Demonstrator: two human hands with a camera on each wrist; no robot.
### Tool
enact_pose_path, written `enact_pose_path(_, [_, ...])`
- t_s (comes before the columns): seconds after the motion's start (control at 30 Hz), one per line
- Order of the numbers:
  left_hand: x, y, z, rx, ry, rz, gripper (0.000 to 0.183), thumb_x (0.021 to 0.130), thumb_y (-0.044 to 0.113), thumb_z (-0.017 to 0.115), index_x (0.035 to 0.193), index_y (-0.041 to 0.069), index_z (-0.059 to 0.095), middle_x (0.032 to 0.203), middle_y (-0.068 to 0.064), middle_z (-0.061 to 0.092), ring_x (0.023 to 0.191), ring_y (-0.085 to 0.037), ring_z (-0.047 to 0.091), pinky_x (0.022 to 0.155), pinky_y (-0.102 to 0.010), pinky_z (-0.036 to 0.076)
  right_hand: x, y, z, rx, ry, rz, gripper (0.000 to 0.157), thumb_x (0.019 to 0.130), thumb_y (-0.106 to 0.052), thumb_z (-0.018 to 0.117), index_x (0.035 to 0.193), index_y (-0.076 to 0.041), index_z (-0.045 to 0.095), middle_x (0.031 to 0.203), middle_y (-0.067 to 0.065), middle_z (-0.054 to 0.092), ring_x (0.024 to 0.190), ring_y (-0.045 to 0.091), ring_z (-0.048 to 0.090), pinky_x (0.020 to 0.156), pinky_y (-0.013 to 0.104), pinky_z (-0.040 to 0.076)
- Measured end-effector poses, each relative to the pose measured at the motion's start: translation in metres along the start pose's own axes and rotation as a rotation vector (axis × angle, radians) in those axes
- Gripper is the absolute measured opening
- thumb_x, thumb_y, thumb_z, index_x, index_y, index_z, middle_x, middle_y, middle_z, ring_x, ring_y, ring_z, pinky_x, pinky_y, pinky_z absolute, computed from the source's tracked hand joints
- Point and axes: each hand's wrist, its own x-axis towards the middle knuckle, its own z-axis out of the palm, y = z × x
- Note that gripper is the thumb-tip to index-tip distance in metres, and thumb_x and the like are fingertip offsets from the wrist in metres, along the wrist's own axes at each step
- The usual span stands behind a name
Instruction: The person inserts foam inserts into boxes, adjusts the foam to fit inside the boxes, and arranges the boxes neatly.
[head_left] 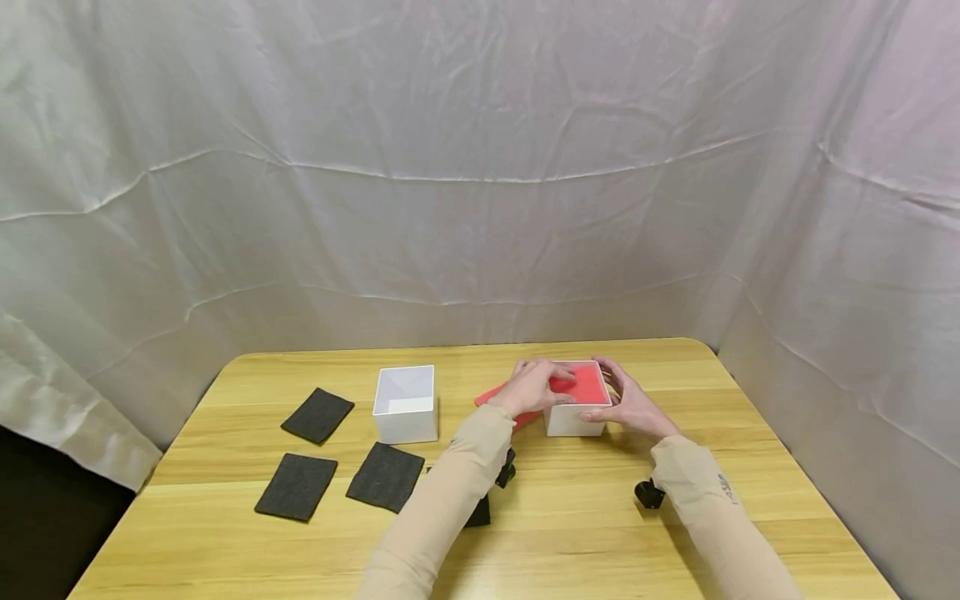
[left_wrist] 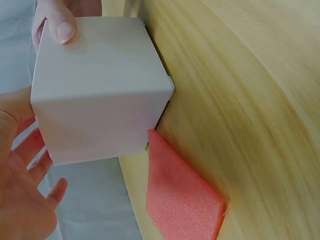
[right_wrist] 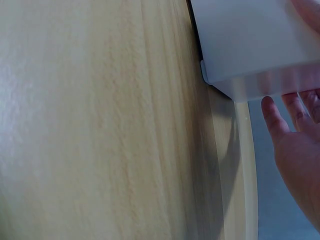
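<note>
A white box (head_left: 573,422) stands at the right of the table, with a red foam piece (head_left: 591,384) lying level near its rim. My left hand (head_left: 532,387) reaches over the box's left edge, its fingers on top of the red foam. My right hand (head_left: 633,408) holds the box at its right side, thumb on the front wall and fingers along the side. Another red foam piece (left_wrist: 182,192) lies on the table against the left side of the box, partly covered by my left hand in the head view. The inside beneath the foam is hidden.
A second white box (head_left: 408,427), open at the top, stands left of centre. Around it lie several dark foam squares (head_left: 317,415) on the wooden table (head_left: 570,542), one partly under my left sleeve. A pale curtain (head_left: 480,250) hangs behind the table and along its sides.
</note>
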Motion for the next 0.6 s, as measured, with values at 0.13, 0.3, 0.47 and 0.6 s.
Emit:
enact_pose_path(0.13, [-0.002, 0.002, -0.003, 0.039, 0.011, -0.004, 0.037, 0.090, 0.032, 0.076, 0.126, 0.022, 0.073, 0.135, 0.007, 0.068, 0.131, -0.016, 0.058, 0.108, -0.036, 0.036, 0.000, 0.000, 0.000, -0.001, 0.000, -0.003, 0.107, 0.078, -0.007, 0.085, 0.159, -0.002, 0.015, 0.164, 0.025, 0.023, 0.151, 0.045, 0.023, 0.119, 0.059, 0.024])
enact_pose_path(0.3, [-0.003, 0.009, -0.009, 0.049, -0.025, -0.051, 0.037, 0.091, 0.025, 0.075, 0.127, 0.020, 0.072, 0.133, 0.004, 0.069, 0.130, -0.017, 0.059, 0.110, -0.037, 0.037, -0.001, 0.000, 0.000, -0.008, 0.000, -0.003, 0.107, 0.078, -0.008, 0.085, 0.159, -0.004, 0.016, 0.164, 0.024, 0.024, 0.151, 0.045, 0.024, 0.119, 0.058, 0.026])
enact_pose_path(0.47, [-0.001, 0.012, -0.010, 0.031, -0.040, -0.087, 0.038, 0.090, 0.023, 0.076, 0.128, 0.019, 0.072, 0.134, 0.003, 0.069, 0.129, -0.017, 0.059, 0.111, -0.038, 0.036, 0.000, 0.000, -0.001, -0.007, 0.004, -0.005, 0.108, 0.077, -0.006, 0.085, 0.159, -0.001, 0.015, 0.163, 0.025, 0.024, 0.150, 0.045, 0.023, 0.119, 0.061, 0.024])
enact_pose_path(0.6, [0.000, 0.014, -0.009, 0.033, -0.043, -0.104, 0.038, 0.090, 0.022, 0.077, 0.127, 0.019, 0.072, 0.134, 0.004, 0.068, 0.129, -0.017, 0.058, 0.111, -0.037, 0.036, 0.000, 0.000, -0.001, -0.010, 0.006, -0.009, 0.107, 0.077, -0.006, 0.085, 0.158, -0.001, 0.015, 0.163, 0.026, 0.024, 0.150, 0.045, 0.023, 0.119, 0.061, 0.024])
